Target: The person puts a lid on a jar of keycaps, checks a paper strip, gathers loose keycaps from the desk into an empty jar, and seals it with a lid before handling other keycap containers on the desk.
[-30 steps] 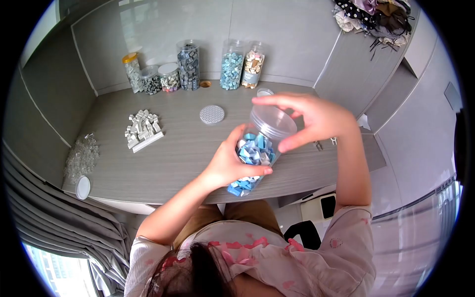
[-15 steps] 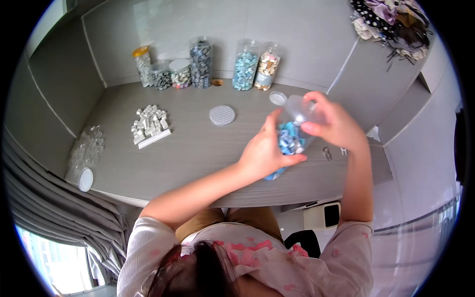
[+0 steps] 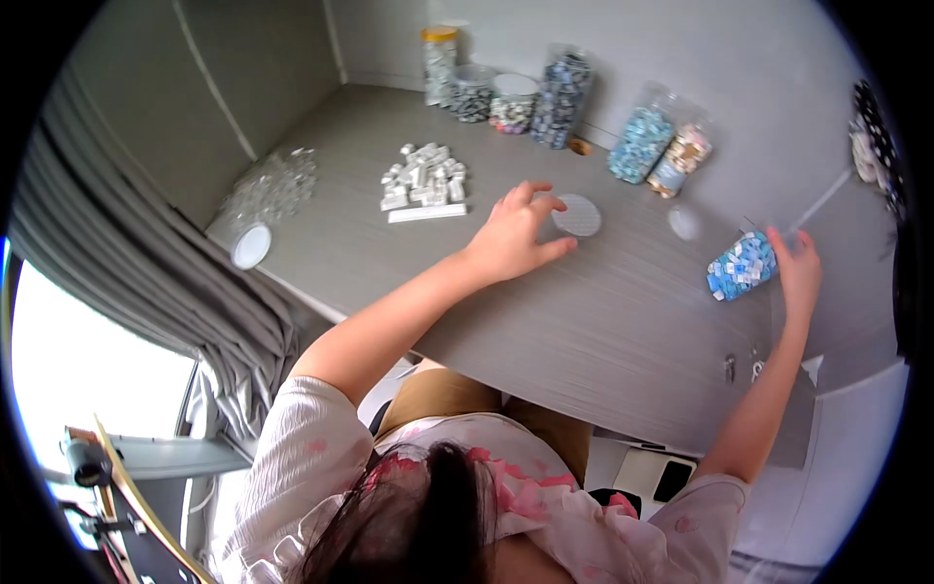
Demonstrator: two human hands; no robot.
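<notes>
My right hand (image 3: 800, 277) grips the top end of a clear plastic jar (image 3: 742, 266) filled with blue and white small pieces, at the right side of the desk. The jar appears tilted in this view, and its base seems to rest on the desk. My left hand (image 3: 516, 234) holds nothing; its fingers are spread beside a round, patterned disc (image 3: 578, 215), whose left edge lies close to the fingertips. Between that disc and the jar lies a smaller clear round lid (image 3: 684, 224).
White blocks (image 3: 423, 177) lie behind a white bar (image 3: 428, 212). Clear pieces (image 3: 277, 185) and a white lid (image 3: 251, 246) are at the left. Several filled jars, including a tall grey-filled one (image 3: 562, 97) and a blue-filled one (image 3: 642, 144), stand along the wall. Small metal items (image 3: 730, 368) lie right.
My left hand has let go of the blue-filled jar and moved left to the patterned disc. My right hand has carried the jar to the right. The view has turned left.
</notes>
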